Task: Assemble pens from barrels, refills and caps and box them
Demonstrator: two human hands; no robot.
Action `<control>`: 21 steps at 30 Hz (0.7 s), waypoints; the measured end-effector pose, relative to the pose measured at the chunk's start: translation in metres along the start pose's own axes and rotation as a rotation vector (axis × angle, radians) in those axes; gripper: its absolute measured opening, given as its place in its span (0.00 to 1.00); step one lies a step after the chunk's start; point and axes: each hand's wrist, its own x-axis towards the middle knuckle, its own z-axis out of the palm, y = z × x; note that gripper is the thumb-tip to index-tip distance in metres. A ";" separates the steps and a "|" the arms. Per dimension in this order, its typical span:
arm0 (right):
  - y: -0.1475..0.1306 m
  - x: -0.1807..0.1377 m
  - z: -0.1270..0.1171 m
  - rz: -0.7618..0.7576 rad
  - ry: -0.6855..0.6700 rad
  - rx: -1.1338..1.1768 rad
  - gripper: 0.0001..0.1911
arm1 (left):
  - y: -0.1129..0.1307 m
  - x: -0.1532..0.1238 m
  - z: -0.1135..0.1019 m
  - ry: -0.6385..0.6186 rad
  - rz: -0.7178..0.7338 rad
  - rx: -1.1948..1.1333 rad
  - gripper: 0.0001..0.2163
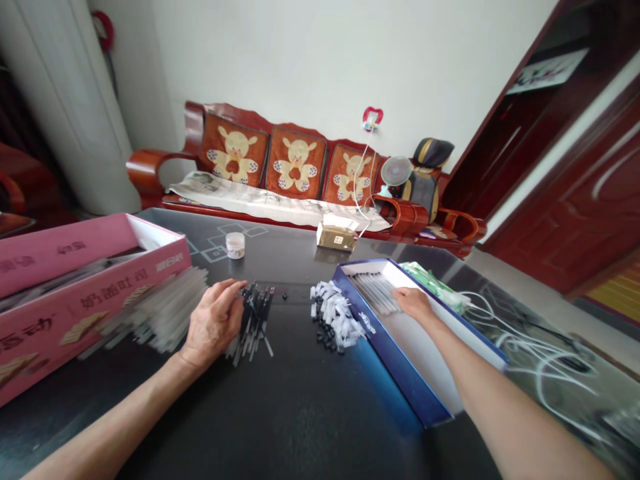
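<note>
Left hand: one, [213, 323], palm down on the worktop, fingers [235, 300] slightly spread and curled, their tips touching the near edge of the refill pile.
Right hand: one, [413, 301], reaching into the blue box; fingers bent down onto the assembled pens, whether they pinch one cannot be told.
Refill pile: one heap of dark thin pen refills [255, 320], too many to count, lying fanned on the worktop just right of the left hand.
Caps: one loose heap of small white and black caps [335, 320], uncounted, between the refill pile and the blue box.
Blue box: one, [395, 373], open, shallow, white inside, lying at an angle on the right.
Assembled pens: one row [377, 290] in the far end of the blue box, roughly a dozen, exact count unclear.
Clear barrels: one big heap [167, 310], spilling from beside the pink carton.
Pink carton: one, [75, 293], open, at the left edge.
Small jar: one, [235, 245], white, upright, further back.
Tissue box: one, [336, 235], at the far edge.
White cables: several [530, 347], looped at the right.
Worktop: one, [300, 413], black, glossy.
Room: one red wooden bench [300, 180] with three bear cushions, white wall, dark red door [575, 200] at right.
</note>
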 end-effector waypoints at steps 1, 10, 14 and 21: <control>-0.001 0.001 0.001 -0.002 -0.006 -0.008 0.16 | -0.001 0.000 0.000 -0.004 -0.027 0.001 0.13; -0.011 0.002 -0.009 -0.009 -0.019 -0.053 0.16 | -0.012 0.013 -0.010 0.042 -0.241 -0.066 0.14; -0.037 -0.003 -0.035 -0.036 0.074 0.012 0.16 | -0.026 0.027 -0.028 0.022 -0.356 0.046 0.14; -0.156 -0.076 -0.039 -0.548 0.174 0.515 0.14 | -0.027 0.039 -0.050 -0.519 -0.300 0.351 0.14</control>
